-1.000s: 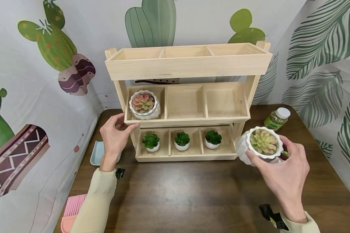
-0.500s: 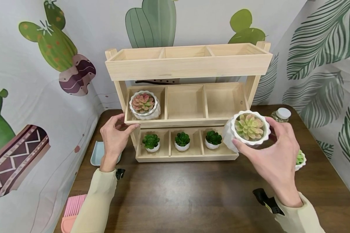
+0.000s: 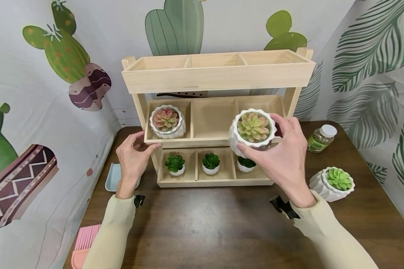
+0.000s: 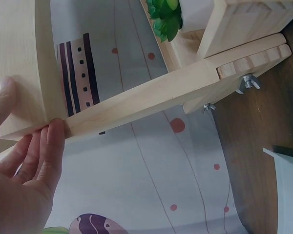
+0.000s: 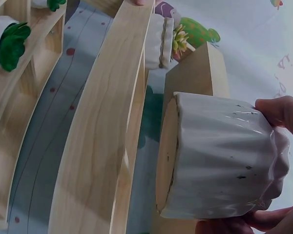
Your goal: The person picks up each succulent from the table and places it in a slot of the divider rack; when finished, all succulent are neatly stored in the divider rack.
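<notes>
My right hand [image 3: 284,157] holds a white scalloped pot with a yellow-green succulent [image 3: 253,127] by its rim, thumb in front and fingers behind. The pot hangs before the right part of the wooden shelf's middle tier [image 3: 212,142], apart from it; in the right wrist view the pot's [image 5: 219,156] bare base faces the tier. With my left hand [image 3: 132,158] I grip the left end of that tier, thumb on its front board and fingers [image 4: 51,146] at its end. A white pot with a pinkish succulent [image 3: 166,121] stands in the tier's left compartment.
Small green succulents [image 3: 210,161] in white pots sit in the bottom tier. On the table's right stand another white pot with a bright green succulent [image 3: 333,183] and a lidded jar [image 3: 321,139]. A light blue tray [image 3: 112,177] and pink brush [image 3: 85,243] lie left.
My right hand has carried the potted succulent leftward and up, from right of the shelf to before its middle tier, uncovering the bright green succulent behind. My left hand has stayed in place.
</notes>
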### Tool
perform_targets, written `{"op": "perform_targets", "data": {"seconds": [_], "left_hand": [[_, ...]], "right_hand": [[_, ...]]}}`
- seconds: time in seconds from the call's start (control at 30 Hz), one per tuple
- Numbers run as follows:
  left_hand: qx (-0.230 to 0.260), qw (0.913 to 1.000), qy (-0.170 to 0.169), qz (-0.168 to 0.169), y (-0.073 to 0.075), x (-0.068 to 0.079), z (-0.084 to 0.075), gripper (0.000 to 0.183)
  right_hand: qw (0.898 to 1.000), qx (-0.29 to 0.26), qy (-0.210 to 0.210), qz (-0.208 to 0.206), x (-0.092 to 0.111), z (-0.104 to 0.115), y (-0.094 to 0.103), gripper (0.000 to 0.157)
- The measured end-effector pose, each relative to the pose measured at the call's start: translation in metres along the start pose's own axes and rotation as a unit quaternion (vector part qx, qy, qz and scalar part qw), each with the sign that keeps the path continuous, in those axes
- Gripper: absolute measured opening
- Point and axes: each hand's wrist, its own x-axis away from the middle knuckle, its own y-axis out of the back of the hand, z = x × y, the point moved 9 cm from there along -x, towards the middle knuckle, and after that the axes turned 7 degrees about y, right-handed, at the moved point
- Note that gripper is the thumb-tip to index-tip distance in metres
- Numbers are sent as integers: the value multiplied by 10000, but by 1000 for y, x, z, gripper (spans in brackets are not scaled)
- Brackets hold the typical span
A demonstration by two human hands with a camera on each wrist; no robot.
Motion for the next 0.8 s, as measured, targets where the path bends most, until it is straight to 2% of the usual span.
{"op": "perform_targets", "data": {"seconds": [0.4,0.57,0.8], "left_hand": [[5,10000,-42,3,0,0,-1,54],[31,10000,-67,-2,0,0,-2,54],[32,10000,-72,-9,0,0,-1,54]], "right_hand": [[9987,-338,138,347,-31,14,-52,90],[9973,-427,-2,600,-39,13,-73,94],[9962,-573,15,648,-47,12,-95,95]]}}
